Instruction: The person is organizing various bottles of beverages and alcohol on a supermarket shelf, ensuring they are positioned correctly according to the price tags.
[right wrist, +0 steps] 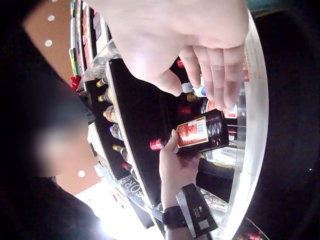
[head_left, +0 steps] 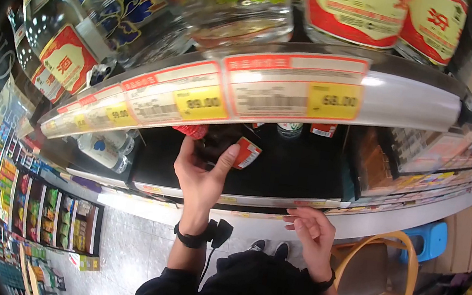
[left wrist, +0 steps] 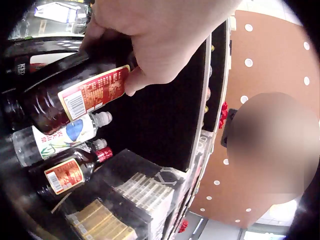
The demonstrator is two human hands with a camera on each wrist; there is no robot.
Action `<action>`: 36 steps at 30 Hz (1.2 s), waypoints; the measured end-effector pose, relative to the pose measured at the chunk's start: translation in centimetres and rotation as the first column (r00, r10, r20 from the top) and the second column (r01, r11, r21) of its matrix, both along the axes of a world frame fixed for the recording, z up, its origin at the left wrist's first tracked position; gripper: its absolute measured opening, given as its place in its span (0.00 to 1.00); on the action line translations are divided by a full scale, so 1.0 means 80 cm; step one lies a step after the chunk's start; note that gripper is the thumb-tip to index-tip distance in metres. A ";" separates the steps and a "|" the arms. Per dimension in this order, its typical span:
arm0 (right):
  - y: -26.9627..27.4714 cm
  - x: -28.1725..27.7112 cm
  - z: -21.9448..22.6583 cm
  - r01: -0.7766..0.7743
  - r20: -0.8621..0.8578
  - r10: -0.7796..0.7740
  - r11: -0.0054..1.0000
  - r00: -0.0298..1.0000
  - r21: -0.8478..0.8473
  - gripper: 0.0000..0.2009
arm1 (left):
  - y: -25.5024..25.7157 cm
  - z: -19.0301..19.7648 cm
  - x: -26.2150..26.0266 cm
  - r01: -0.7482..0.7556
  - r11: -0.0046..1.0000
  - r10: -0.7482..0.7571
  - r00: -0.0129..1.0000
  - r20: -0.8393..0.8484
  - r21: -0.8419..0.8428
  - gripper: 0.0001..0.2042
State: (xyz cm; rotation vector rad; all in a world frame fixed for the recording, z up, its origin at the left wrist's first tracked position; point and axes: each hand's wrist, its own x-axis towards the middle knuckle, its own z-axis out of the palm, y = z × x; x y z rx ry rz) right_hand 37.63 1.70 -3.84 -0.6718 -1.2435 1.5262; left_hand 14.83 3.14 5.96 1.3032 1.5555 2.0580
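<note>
My left hand (head_left: 201, 180) reaches onto a black shelf under a price-tagged one and grips a dark glass bottle (left wrist: 47, 102). The bottle has a red label with a barcode and a red cap, and it lies tilted in the left wrist view. My thumb presses near the label's edge. Beside it are a clear bottle (left wrist: 62, 137) with a blue flower label and a smaller dark bottle (left wrist: 65, 175) with a red cap. My right hand (head_left: 314, 234) hovers at the shelf front, fingers loosely bent, holding nothing.
The upper shelf's edge (head_left: 290, 89) overhangs my left hand, with large glass bottles (head_left: 352, 20) above it. Clear boxes (left wrist: 142, 192) of cartons stand beside the bottles. A yellow-armed chair (head_left: 377, 265) and a blue stool (head_left: 426, 241) are at the right.
</note>
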 end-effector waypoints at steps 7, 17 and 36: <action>-0.011 -0.055 0.001 -0.205 0.128 0.185 0.965 0.974 0.162 0.33 | -0.063 -0.013 -0.020 0.258 0.966 -0.258 0.964 0.057 0.016 0.25; -0.058 -0.179 -0.040 -0.121 0.092 0.107 0.980 0.990 0.160 0.32 | -0.126 -0.030 -0.155 0.530 0.844 -0.534 0.821 -0.201 -0.077 0.25; -0.208 -0.338 -0.037 0.020 0.140 -0.049 0.979 0.989 0.202 0.29 | -0.255 -0.037 -0.310 0.556 0.829 -0.553 0.795 -0.251 -0.064 0.25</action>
